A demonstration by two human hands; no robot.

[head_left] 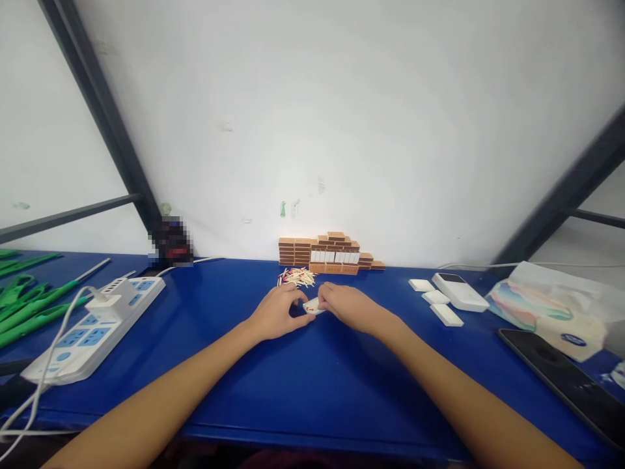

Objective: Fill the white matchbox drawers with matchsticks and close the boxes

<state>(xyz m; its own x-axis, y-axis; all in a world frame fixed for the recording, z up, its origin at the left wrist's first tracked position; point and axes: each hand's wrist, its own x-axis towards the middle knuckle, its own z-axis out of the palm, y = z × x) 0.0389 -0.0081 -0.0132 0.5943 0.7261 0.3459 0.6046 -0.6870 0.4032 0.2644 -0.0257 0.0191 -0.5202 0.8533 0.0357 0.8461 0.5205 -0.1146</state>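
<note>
A small white matchbox tray (313, 307) lies on the blue table between my two hands, with a few red-tipped matches showing inside. My left hand (279, 312) grips its left end between thumb and fingers. My right hand (349, 305) is over the tray's right end, fingers closed and bent down into it; whatever they pinch is hidden. Just beyond my left hand is a loose heap of matches (299, 277). Behind the heap, brown matchboxes (295, 251) are stacked against the wall, with a row of white pieces (336, 256) among them.
Three white trays (446, 315) sit at the right beside a white device (460, 292), a tissue pack (547, 312) and a dark phone (561, 378). At left are a power strip (97, 332) with white cables and several green tools (43, 299). A grey wall (312, 130) closes the back.
</note>
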